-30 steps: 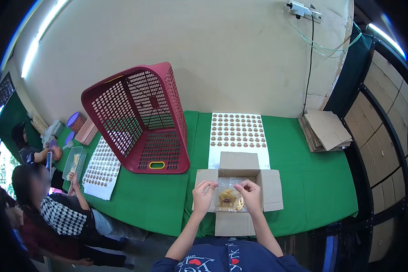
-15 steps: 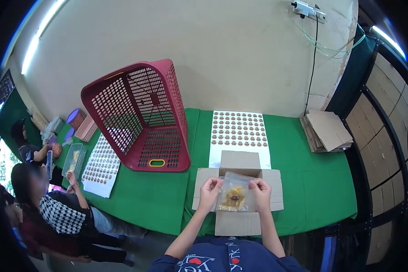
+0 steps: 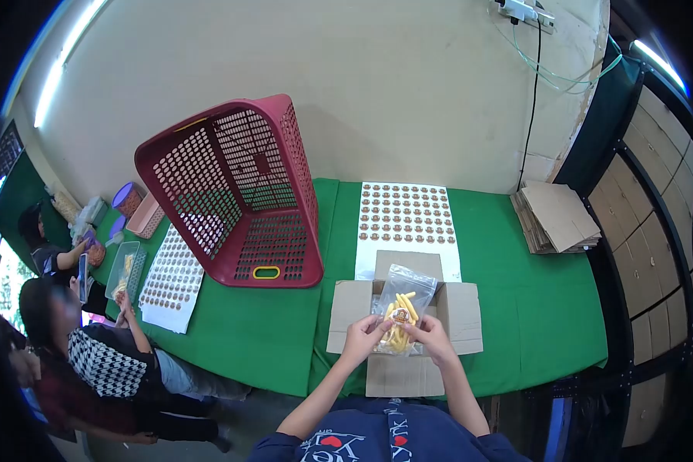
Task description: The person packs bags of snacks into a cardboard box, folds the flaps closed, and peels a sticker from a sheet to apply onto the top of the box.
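Observation:
A clear zip bag (image 3: 402,302) of yellow stick-shaped snacks, with a round sticker on its front, is held over an open cardboard box (image 3: 458,312). My left hand (image 3: 362,339) grips the bag's left side, and my right hand (image 3: 431,337) pinches the right side close to the sticker. Both hands have their fingers closed on the plastic. The box's flaps are folded outward. Most of its inside is hidden behind the bag and my hands. Beyond the box lies a white sheet (image 3: 406,219) with rows of round stickers.
A large maroon basket (image 3: 281,250) rests on its side on the green cloth (image 3: 531,323). Flattened cardboard (image 3: 556,219) is stacked at the right. Another sticker sheet (image 3: 169,273) and a green basket (image 3: 125,269) are at the left, near a person (image 3: 104,362) holding a similar bag.
My hands have slid from the bag's top corners down to its sides near the sticker. The bag now stands more upright, its top edge leaning away, and the yellow sticks show clearly.

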`<state>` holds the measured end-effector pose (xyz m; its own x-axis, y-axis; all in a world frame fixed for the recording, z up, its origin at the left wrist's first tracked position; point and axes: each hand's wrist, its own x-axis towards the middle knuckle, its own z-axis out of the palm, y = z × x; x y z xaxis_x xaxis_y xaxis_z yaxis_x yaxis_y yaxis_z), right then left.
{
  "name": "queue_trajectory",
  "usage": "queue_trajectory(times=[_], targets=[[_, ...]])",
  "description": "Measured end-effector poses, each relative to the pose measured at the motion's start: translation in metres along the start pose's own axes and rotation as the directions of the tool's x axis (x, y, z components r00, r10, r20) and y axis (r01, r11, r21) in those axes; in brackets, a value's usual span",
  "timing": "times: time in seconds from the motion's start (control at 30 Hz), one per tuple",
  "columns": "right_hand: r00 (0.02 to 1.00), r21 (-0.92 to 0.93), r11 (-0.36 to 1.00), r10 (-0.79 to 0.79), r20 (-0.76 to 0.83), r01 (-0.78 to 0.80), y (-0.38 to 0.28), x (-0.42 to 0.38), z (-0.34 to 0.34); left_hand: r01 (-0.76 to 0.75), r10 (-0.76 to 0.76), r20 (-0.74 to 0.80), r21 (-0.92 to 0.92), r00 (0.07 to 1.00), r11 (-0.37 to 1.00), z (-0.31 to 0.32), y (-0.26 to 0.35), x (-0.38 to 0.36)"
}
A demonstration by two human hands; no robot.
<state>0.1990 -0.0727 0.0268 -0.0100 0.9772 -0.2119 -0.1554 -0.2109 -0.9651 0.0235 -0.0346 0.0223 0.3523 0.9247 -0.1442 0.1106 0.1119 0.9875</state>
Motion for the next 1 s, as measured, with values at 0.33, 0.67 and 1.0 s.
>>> queue_trajectory(times=[0.33, 0.67, 1.0], targets=[[0.997, 0.060, 0.998, 0.009, -0.078, -0.004, 0.023, 0.000, -0.003, 0.023, -0.018, 0.049, -0.091, 0.999, 0.996, 0.006, -0.013, 0.000], [0.999, 0.078, 0.997, 0.002, -0.041, 0.001, 0.011, -0.009, 0.005, 0.000, -0.002, -0.022, -0.097, 1.000, 0.995, 0.016, -0.020, 0.002], [0.970, 0.243, 0.956, -0.114, -0.216, 0.166, 0.020, -0.005, 0.023, -0.152, 0.154, -0.028, 0.064, 0.988, 0.986, 0.015, -0.012, -0.001]])
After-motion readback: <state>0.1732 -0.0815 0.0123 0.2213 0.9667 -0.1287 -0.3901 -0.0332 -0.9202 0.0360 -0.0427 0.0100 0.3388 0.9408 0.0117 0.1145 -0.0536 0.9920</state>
